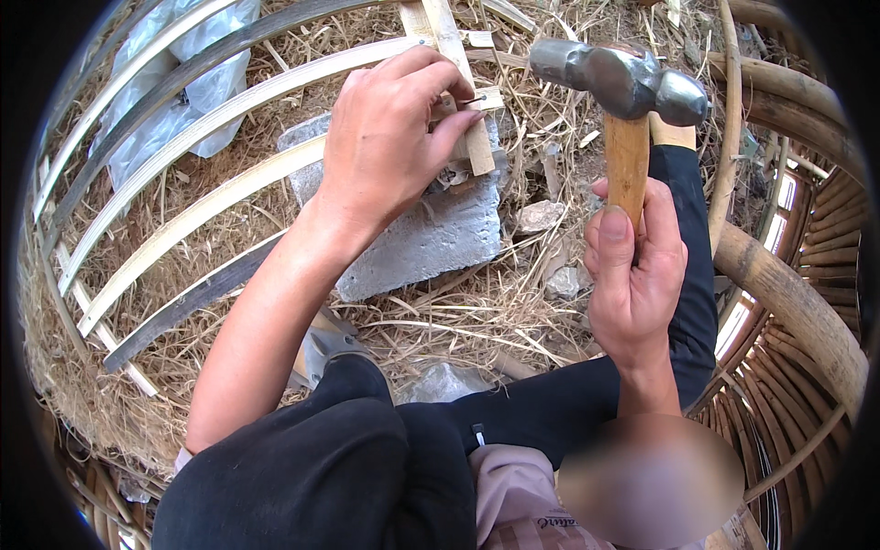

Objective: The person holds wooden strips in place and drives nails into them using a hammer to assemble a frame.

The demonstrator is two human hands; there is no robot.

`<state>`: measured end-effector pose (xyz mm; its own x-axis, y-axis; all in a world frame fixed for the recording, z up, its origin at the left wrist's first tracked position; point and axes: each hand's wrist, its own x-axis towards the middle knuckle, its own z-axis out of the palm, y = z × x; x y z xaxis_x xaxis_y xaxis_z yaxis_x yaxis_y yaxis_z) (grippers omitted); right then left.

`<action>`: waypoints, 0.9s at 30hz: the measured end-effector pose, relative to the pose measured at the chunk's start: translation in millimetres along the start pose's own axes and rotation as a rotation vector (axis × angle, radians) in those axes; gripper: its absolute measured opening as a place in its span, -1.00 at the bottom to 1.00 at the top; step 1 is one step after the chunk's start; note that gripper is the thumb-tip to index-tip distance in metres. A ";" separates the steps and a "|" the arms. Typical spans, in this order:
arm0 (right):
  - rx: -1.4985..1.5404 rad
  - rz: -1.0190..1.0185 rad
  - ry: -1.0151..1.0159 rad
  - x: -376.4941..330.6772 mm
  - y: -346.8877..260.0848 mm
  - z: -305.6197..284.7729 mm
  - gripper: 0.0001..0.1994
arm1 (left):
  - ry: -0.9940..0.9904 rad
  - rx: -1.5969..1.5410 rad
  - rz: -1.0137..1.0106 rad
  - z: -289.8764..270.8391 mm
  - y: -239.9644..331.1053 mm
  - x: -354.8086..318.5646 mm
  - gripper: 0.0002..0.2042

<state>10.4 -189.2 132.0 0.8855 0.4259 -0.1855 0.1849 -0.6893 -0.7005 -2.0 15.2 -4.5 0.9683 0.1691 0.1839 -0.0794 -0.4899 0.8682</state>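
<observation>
Hold the hammer (627, 128) firm in the right hand (637, 266), with fingers wrapped round the wooden handle and thumb laid along the front; let the wrist stay loose, and pick the flat end for hitting; lift straight up and drop straight down, with no sideways swing.

A bit farther off, see the left hand (390, 128) pinching the thin nail (476, 99) between thumb and pointing finger, just by the crossing of the pale cross strip (481, 151) and the end of a long slat (495, 97); cannot tell about the tip, in the wood or only resting there; stand the nail up straight, not leaning, and well in from the edge, for fear of a split; tap softly first; then, with the nail standing alone, move the fingers well away before hitting hard.

Under the wood, use the rough gray block (422, 238) as a hard seat; press strip and slat flat together on top, to stop any bounce.

Farther left, mind the other curved slats (211, 119), spread over dry straw (440, 321); try not to bump or twist them; leave alone the thin plastic bag (215, 128) lying beneath.
</observation>
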 end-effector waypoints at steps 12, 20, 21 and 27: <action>-0.041 0.117 -0.055 -21.4 8.2 3.8 -0.81 | -0.120 0.881 -0.237 -30.8 24.8 -64.1 0.05; -0.300 -0.023 -0.043 -3.1 -8.9 25.2 -0.85 | -0.127 0.857 -0.250 -35.6 21.5 -67.1 0.02; -0.303 -0.025 -0.048 -2.7 -10.2 26.6 -0.85 | -0.125 0.854 -0.255 -36.6 22.4 -67.6 0.02; -0.284 0.009 -0.025 -0.5 -3.5 29.0 -0.82 | -0.085 0.826 -0.221 -34.3 21.2 -67.4 0.00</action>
<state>-3.0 -170.0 114.5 0.8775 0.4310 -0.2104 0.2919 -0.8281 -0.4786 -77.1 22.7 17.3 0.9583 0.2856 -0.0131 0.2790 -0.9243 0.2605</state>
